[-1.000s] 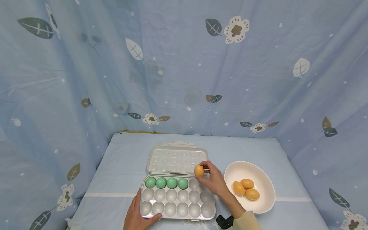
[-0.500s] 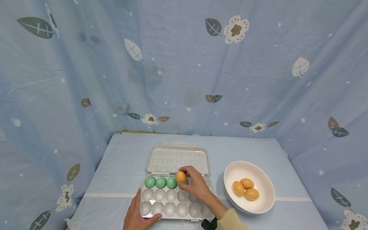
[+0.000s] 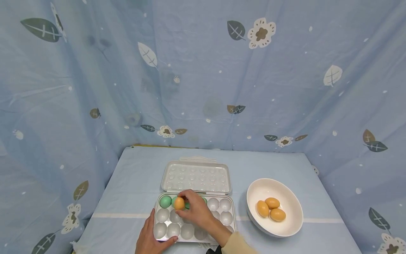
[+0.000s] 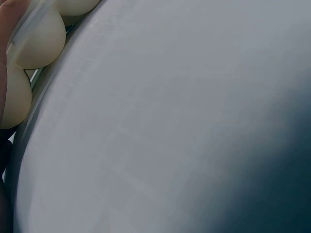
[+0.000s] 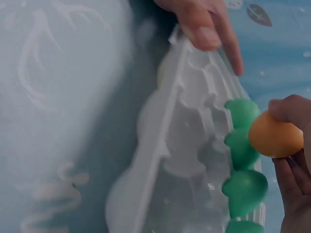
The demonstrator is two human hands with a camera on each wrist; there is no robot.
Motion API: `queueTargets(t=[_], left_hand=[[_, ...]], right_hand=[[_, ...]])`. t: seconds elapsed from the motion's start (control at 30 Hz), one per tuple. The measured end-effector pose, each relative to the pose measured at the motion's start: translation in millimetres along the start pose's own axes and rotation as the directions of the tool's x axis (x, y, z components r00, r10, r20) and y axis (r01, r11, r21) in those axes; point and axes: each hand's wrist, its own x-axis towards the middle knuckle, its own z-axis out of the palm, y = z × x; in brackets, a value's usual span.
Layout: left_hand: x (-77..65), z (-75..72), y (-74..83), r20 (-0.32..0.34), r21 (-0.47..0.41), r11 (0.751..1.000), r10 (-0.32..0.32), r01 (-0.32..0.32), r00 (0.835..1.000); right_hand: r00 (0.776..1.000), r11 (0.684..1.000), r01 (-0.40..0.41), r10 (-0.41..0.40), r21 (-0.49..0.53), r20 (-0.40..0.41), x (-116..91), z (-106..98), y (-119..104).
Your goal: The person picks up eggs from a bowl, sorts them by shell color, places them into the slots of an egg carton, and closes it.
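Screened-off tabletop booth; light-blue curtain [image 3: 203,70] hung across the back and down both sides, loose folds visible, printed with leaves [image 3: 41,29], pale flowers [image 3: 261,33] and paw prints [image 3: 18,134]; within it a table [image 3: 136,180] dressed in pale-blue cloth [image 3: 238,164], a white stripe [image 3: 120,215] crossing it; domestic kitchenware on top, namely a hinged plastic egg tray [image 3: 201,183] and a glossy white bowl [image 3: 290,201]; whether home, lab or studio surrounds the curtain, cannot tell.

Head view looks forward and down over the table [image 3: 136,176]. Wrist views sit close; the right faces left along the egg tray [image 3: 173,230], shared with the head.
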Motion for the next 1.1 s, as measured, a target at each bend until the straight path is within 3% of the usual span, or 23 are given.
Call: queueTargets(t=[0.47, 0.77, 1.1], left_hand=[[1.3, -2.3, 0.7, 0.057, 0.031, 0.999, -0.043, 0.042, 0.997], [3.3, 3.8, -6.3, -0.002, 0.006, 1.0, 0.018, -0.018, 1.0], [3.6, 4.0, -6.2, -0.003, 0.021, 1.0, 0.014, -0.014, 1.0]], right_hand=[[0.998, 0.994, 0.048, -0.05, -0.096, -0.025, 0, 45, -15], [0.997, 0.96, 0.077, -0.081, -0.268, -0.004, 1, 62, -16], [0.989, 0.913, 0.132, -0.146, -0.386, -0.007, 0, 68, -14]])
